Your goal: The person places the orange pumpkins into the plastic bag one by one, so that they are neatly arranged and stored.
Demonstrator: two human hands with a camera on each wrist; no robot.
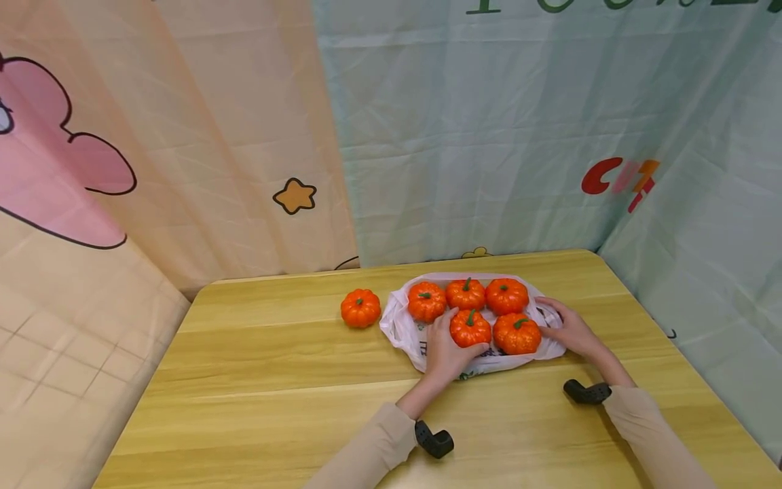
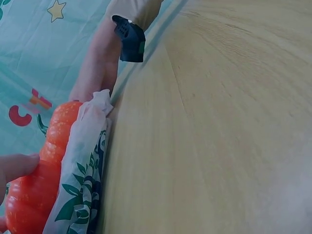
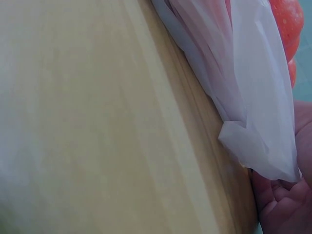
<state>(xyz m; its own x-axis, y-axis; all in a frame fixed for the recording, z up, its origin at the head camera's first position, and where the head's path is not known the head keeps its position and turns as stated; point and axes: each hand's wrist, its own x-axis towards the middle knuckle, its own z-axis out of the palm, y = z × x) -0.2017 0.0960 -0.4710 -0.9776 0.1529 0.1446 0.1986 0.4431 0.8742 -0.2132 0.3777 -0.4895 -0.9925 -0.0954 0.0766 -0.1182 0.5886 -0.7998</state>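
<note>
A white plastic bag point(image 1: 398, 324) with green leaf print lies opened out, several orange pumpkins in it in two rows. My left hand point(image 1: 444, 352) grips the front-left pumpkin point(image 1: 470, 330), thumb on its near side and fingers on its far-left side. In the left wrist view the thumb point(image 2: 18, 166) presses on the orange skin. At the bag's right end, my right hand point(image 1: 573, 331) holds the bag's edge beside the front-right pumpkin point(image 1: 516, 334). The right wrist view shows white plastic point(image 3: 263, 92) between thumb and curled fingers.
One more pumpkin point(image 1: 360, 308) sits outside the bag, just to its left. The wooden table point(image 1: 263, 380) ends at the back against printed cloth curtains point(image 1: 464, 136). Another curtain point(image 1: 721, 224) hangs along the right side.
</note>
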